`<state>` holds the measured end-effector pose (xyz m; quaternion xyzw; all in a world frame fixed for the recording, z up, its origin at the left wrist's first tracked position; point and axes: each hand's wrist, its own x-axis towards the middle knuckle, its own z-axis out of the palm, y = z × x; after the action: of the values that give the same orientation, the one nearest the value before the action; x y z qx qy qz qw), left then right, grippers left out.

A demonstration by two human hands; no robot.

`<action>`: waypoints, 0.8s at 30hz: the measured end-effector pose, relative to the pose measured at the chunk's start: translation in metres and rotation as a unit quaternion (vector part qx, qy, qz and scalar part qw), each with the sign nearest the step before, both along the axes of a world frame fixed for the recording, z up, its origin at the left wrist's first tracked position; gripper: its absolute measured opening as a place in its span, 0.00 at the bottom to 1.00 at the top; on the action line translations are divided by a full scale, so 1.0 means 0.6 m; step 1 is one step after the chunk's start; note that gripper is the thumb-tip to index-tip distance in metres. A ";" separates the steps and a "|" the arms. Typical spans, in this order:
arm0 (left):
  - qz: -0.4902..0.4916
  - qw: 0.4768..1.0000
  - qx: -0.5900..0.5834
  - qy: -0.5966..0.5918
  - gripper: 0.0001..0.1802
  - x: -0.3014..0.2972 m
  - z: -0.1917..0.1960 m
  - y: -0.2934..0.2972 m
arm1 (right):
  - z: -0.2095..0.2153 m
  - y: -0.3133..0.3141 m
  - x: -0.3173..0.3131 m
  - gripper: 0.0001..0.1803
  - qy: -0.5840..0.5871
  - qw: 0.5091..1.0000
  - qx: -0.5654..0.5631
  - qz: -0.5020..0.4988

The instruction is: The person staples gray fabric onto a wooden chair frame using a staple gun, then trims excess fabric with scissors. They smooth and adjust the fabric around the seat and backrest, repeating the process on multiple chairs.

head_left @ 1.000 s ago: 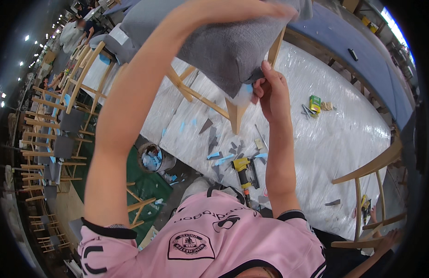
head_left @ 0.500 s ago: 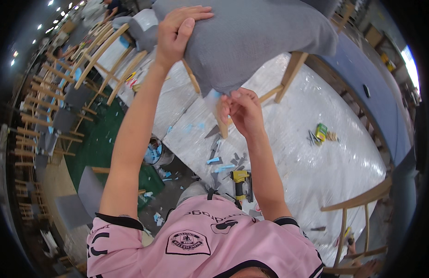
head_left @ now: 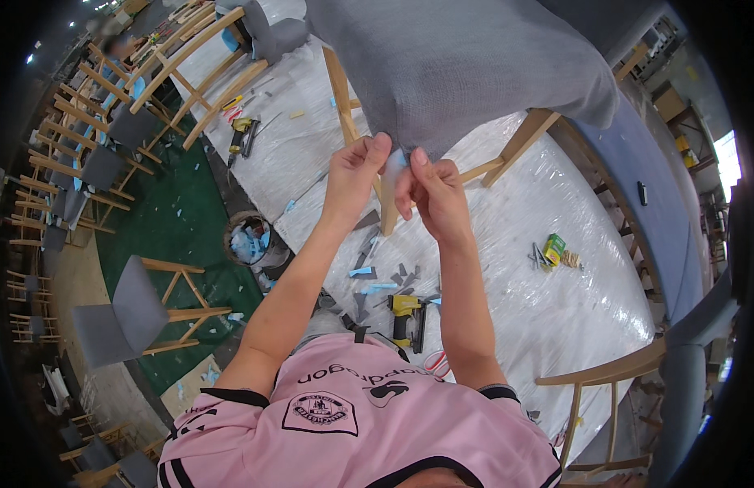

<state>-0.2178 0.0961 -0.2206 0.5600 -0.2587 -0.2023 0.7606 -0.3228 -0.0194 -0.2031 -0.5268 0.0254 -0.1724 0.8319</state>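
Grey upholstery fabric (head_left: 474, 73) covers the seat of a wooden-framed chair in front of me and hangs past its near corner. My left hand (head_left: 354, 175) pinches the fabric's lower edge at that corner between thumb and fingers. Just beside it my right hand (head_left: 436, 193) grips the same edge, its thumb on top and fingers curled under. A pale bluish-white patch (head_left: 397, 163) shows between the two hands, above a wooden chair leg (head_left: 388, 215). What the fingertips press underneath is hidden.
The plastic-wrapped table (head_left: 507, 309) holds a yellow-black staple gun (head_left: 407, 317), red-handled scissors (head_left: 436, 363), fabric scraps and a green-yellow box (head_left: 553, 248). A second staple gun (head_left: 241, 137) lies farther left. A scrap bin (head_left: 248, 237) and grey chair (head_left: 141, 309) stand left; a person (head_left: 116, 50) is beyond.
My left hand has come down from the top of the grey fabric to its lower corner, beside my right hand. The right hand stays at that corner.
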 end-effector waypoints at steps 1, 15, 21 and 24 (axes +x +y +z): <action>-0.002 1.000 0.002 0.012 0.25 0.000 0.002 0.002 | 0.004 0.004 0.002 0.34 0.008 1.000 0.016 0.001; -0.101 0.986 0.013 0.128 0.20 0.005 0.031 0.023 | -0.013 -0.010 0.008 0.40 0.018 0.990 -0.135 -0.024; -0.090 0.994 0.002 0.058 0.20 0.011 0.011 0.023 | -0.062 -0.010 0.025 0.39 -0.065 0.970 -0.213 -0.100; -0.105 0.994 0.013 0.013 0.19 0.013 0.001 0.026 | -0.069 -0.011 0.028 0.40 -0.105 0.951 -0.259 -0.134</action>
<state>-0.2100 0.1117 -0.2203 0.5371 -0.3039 -0.2920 0.7307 -0.3062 -0.0257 -0.2443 -0.6948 -0.0373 -0.3378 0.6338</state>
